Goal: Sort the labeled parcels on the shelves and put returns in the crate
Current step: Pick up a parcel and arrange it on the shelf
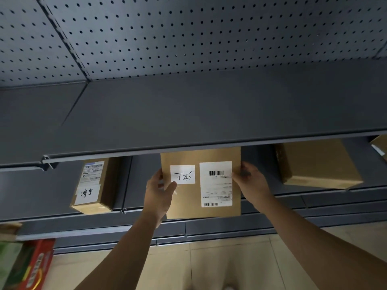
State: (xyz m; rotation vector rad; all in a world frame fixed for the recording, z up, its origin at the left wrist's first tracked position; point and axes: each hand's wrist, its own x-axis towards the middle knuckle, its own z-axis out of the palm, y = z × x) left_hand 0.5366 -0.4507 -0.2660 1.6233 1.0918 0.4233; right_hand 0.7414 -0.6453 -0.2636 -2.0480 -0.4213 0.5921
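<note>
A flat brown parcel (188, 201) hangs in front of the middle shelf, held at both sides. It carries a small handwritten white label and a larger printed barcode label. My left hand (158, 195) grips its left edge, thumb on the front face. My right hand (251, 185) grips its right edge by the barcode label. The parcel's top edge is hidden behind the lip of the upper shelf (209, 114). No crate is in view.
A brown box (94, 189) with a printed label and a handwritten label stands on the middle shelf at the left. A plain brown box (318, 164) lies at the right, another at the far right edge (380, 146). A red and green carton (27, 266) sits at lower left. Pegboard backs the shelving.
</note>
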